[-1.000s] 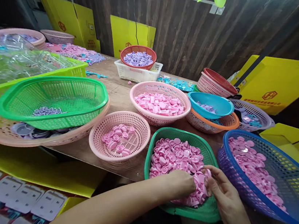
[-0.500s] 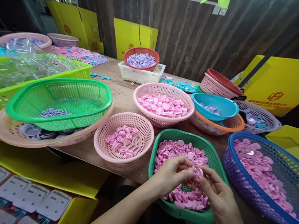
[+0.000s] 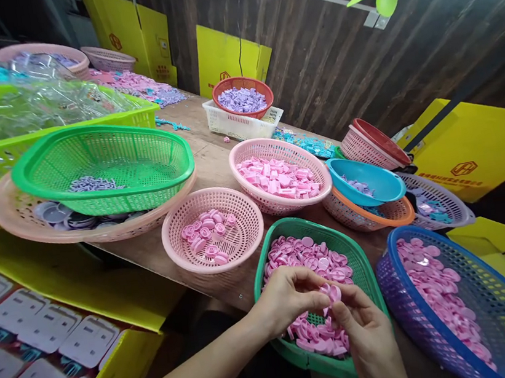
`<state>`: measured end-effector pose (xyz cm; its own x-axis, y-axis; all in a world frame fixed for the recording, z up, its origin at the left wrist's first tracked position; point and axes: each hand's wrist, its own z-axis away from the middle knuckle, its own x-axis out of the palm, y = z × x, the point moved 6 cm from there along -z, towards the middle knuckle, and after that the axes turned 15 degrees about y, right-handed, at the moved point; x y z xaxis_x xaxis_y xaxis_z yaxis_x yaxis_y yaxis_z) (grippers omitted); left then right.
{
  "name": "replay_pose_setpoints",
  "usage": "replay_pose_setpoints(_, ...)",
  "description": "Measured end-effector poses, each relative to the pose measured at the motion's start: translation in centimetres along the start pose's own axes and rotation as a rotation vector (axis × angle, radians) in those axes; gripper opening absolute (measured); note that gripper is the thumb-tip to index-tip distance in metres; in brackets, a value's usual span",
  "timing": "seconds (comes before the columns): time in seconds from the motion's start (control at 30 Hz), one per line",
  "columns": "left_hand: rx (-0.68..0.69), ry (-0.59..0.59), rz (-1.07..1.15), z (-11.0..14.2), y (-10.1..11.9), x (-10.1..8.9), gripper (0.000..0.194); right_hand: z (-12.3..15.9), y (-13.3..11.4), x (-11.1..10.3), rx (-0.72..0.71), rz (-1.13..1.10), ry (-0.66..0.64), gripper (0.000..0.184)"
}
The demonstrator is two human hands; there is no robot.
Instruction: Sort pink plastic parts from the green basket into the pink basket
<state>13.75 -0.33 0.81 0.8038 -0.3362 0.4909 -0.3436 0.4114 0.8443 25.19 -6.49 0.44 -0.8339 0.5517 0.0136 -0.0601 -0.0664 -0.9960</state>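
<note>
Nearest us, the right hand and the left hand met, fingers close together, around one small pink piece. Both grips were narrow, thumbs and fingers pinching that piece; we could not tell whether it was one part or two. Taking it as the centre of our clock, with twelve straight up the view, we found the green basket right beneath it, heaped with loose pink parts. At three o'clock, just beside the green one, the blue basket held many flat pink discs.

Farther off, at ten o'clock, the small pink basket held a thin scatter of round pieces. We judged these to be the finished share, since they looked thicker than the loose parts, and the pinched one to be in progress. By that reading, the work was at an early stage: little lay done, and both near supplies were well stocked.

Beyond, between eleven and twelve, we saw the wider pink basket full of pink blocks, and past that the red basket of purple pieces, set on a white tray. Neither hand touched these.
</note>
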Motion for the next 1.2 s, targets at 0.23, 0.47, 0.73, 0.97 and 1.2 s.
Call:
replay_pose_setpoints(0.23, 0.001, -0.033, 0.032, -0.8, -0.1, 0.0, 0.037, -0.4, 0.5, 0.9, -0.006, -0.022, 0.021, 0.022)
replay_pose_setpoints(0.47, 0.283, 0.139, -0.419, -0.8, 5.7, -4.3, 0.033, -2.5, -1.8, -0.7, -0.123, 0.365, -0.229, 0.04)
replay_pose_setpoints(0.73, 0.712, 0.399, -1.522, -0.3, 8.0, -6.6, 0.052, -2.8, 1.2, -2.7, -0.304, 0.9, -0.611, 0.017)
replay_pose_setpoints(0.97, 0.599, -0.36, -1.783, 0.6, 0.8, -0.6, 0.023, -5.5, 0.1, -1.0, -0.449, 0.792, -0.372, 0.022)
replay_pose_setpoints(1.2, 0.492, -0.325, -1.791, -1.6, -1.4, -1.3, 0.032, -4.7, 1.1, -0.7, -0.531, 0.956, -0.41, 0.02)
